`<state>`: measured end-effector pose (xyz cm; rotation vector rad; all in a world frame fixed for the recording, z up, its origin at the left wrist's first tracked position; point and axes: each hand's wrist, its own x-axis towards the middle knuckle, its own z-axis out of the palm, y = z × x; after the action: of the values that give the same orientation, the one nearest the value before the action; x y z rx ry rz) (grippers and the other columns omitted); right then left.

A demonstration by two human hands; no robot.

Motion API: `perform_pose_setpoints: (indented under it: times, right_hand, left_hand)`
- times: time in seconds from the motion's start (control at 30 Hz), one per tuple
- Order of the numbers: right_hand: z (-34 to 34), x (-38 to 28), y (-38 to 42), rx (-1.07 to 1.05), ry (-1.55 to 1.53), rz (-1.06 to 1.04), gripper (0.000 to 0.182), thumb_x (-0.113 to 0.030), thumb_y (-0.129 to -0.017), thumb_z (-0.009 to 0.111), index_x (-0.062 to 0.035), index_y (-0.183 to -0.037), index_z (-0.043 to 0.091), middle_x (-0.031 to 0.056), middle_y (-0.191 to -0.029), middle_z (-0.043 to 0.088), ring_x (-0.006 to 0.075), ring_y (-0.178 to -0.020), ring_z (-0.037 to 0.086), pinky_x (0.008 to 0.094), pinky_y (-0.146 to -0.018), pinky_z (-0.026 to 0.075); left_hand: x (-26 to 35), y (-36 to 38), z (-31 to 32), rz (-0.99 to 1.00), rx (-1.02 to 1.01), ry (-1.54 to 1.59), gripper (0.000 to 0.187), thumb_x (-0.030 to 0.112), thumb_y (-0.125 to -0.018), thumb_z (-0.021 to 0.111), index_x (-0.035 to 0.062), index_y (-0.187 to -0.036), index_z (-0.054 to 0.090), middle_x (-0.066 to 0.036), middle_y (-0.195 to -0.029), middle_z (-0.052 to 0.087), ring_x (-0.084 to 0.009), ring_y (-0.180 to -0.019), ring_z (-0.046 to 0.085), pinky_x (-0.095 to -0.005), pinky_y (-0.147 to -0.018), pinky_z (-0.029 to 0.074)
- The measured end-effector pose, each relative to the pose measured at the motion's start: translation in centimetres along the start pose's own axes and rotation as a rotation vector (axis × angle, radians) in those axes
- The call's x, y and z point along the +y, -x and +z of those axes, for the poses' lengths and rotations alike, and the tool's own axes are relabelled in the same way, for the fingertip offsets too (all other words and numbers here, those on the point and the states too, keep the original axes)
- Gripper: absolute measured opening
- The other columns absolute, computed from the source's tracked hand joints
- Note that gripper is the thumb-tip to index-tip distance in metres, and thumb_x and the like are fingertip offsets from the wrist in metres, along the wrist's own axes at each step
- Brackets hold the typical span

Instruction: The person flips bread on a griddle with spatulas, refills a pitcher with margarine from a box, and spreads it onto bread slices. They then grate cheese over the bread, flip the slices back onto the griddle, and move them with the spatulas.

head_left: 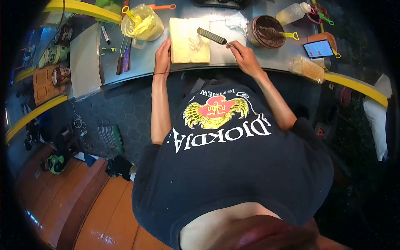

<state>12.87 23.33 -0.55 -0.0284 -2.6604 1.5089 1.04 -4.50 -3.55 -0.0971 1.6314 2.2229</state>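
A rectangular slab of pale yellow bread [181, 41] lies on the metal counter, with fine brown specks on its right half. My left hand [163, 57] rests along the bread's left edge, fingers stretched out and touching its side. In my right hand [248, 61], closed fingers grip the thin handle of a small flat grater [212, 36]. The grater's dark perforated blade hovers over the bread's upper right part, tilted down to the right. Whether anything lies under the blade is hidden.
A tub of yellow spread [156, 30] stands left of the bread. To the right are a jar of brown spread [266, 36], crumpled white plastic [236, 21], a clear bottle [293, 14], a phone [318, 49] and a bag of crumbs [307, 70]. Knives [126, 58] lie at left.
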Motion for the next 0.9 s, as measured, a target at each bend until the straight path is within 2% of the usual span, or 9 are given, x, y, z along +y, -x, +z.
perform_pose_setpoints:
  times: [0.03, 0.13, 0.23, 0.27, 0.33, 0.5, 0.67, 0.83, 0.9]
  right_hand:
    - [-0.5, -0.7, -0.1, -0.026, -0.013, 0.013, 0.019, -0.016, -0.095, 0.048, -0.0032, -0.105, 0.059, 0.0204, -0.082, 0.063, 0.0373, -0.074, 0.062, 0.0402, -0.067, 0.047]
    - [-1.0, -0.6, -0.6, -0.083, 0.012, -0.004, 0.019, -0.015, -0.094, 0.048, -0.0047, -0.106, 0.059, 0.0201, -0.085, 0.064, 0.0388, -0.077, 0.063, 0.0418, -0.068, 0.047]
    - [0.3, 1.5, -1.6, -0.053, 0.098, -0.116, 0.018, -0.013, -0.093, 0.049, -0.0055, -0.106, 0.059, 0.0198, -0.087, 0.065, 0.0399, -0.079, 0.063, 0.0439, -0.069, 0.048]
    - [0.7, 2.0, -2.1, 0.001, 0.16, -0.199, 0.018, -0.013, -0.093, 0.049, -0.0057, -0.105, 0.059, 0.0197, -0.088, 0.066, 0.0403, -0.081, 0.063, 0.0451, -0.069, 0.049]
    - [0.8, 2.4, -2.8, 0.027, 0.177, -0.212, 0.018, -0.012, -0.092, 0.048, -0.0053, -0.105, 0.059, 0.0206, -0.087, 0.066, 0.0403, -0.081, 0.063, 0.0465, -0.07, 0.049]
    - [0.1, 1.3, -3.3, 0.025, 0.111, -0.084, 0.019, -0.013, -0.091, 0.049, -0.0045, -0.104, 0.06, 0.0219, -0.084, 0.066, 0.0397, -0.078, 0.064, 0.0459, -0.069, 0.049]
    - [0.1, 1.7, -3.1, -0.066, 0.101, -0.171, 0.019, -0.013, -0.091, 0.049, -0.0046, -0.103, 0.062, 0.0222, -0.084, 0.066, 0.0393, -0.078, 0.064, 0.0453, -0.07, 0.049]
    - [1.0, 1.8, -4.8, 0.076, 0.102, -0.125, 0.02, -0.013, -0.09, 0.048, -0.0048, -0.103, 0.062, 0.0234, -0.079, 0.065, 0.042, -0.074, 0.063, 0.0469, -0.068, 0.049]
    - [0.3, 1.6, -4.5, 0.058, 0.088, -0.098, 0.02, -0.013, -0.09, 0.048, -0.0048, -0.103, 0.063, 0.0234, -0.079, 0.065, 0.0419, -0.074, 0.063, 0.0469, -0.068, 0.049]
  left_hand:
    - [-0.1, 0.2, 0.4, -0.009, 0.007, -0.003, 0.043, 0.03, -0.101, 0.046, -0.0016, -0.13, 0.052, -0.011, -0.119, 0.061, -0.0145, -0.104, 0.06, -0.0256, -0.088, 0.048]
    - [-0.1, 0.3, 2.1, 0.073, -0.072, -0.157, 0.049, 0.029, -0.102, 0.046, -0.0003, -0.141, 0.039, -0.011, -0.13, 0.055, -0.0169, -0.118, 0.053, -0.029, -0.1, 0.042]
    - [-0.4, 0.4, 3.3, 0.021, -0.141, 0.145, 0.054, 0.024, -0.102, 0.04, 0.0006, -0.148, 0.023, -0.01, -0.147, 0.037, -0.0186, -0.135, 0.036, -0.0318, -0.11, 0.032]
    - [0.1, 0.3, 3.7, 0.035, -0.144, 0.14, 0.054, 0.024, -0.102, 0.04, 0.0006, -0.148, 0.023, -0.01, -0.147, 0.037, -0.0186, -0.135, 0.036, -0.0318, -0.11, 0.032]
    - [0.2, 0.8, 4.1, 0.036, -0.184, 0.151, 0.054, 0.022, -0.102, 0.039, 0.0007, -0.149, 0.023, -0.011, -0.148, 0.036, -0.019, -0.136, 0.035, -0.0321, -0.111, 0.031]
    - [0.3, 0.8, 4.2, 0.044, -0.138, 0.068, 0.055, 0.021, -0.1, 0.041, -0.0043, -0.146, 0.025, -0.012, -0.146, 0.038, -0.0193, -0.134, 0.038, -0.0314, -0.109, 0.032]
    - [0.7, 0.7, 4.6, 0.025, -0.136, 0.129, 0.054, 0.019, -0.1, 0.04, -0.0034, -0.146, 0.026, -0.013, -0.145, 0.04, -0.0194, -0.132, 0.041, -0.0315, -0.108, 0.034]
    - [0.8, 1.2, 5.3, 0.005, -0.119, 0.16, 0.051, 0.019, -0.099, 0.039, -0.001, -0.145, 0.03, -0.013, -0.142, 0.044, -0.0203, -0.129, 0.045, -0.0328, -0.107, 0.037]
    - [0.8, 1.1, 5.3, 0.022, -0.104, 0.157, 0.049, 0.019, -0.099, 0.038, 0.0003, -0.144, 0.032, -0.013, -0.14, 0.046, -0.0208, -0.128, 0.047, -0.0337, -0.106, 0.038]
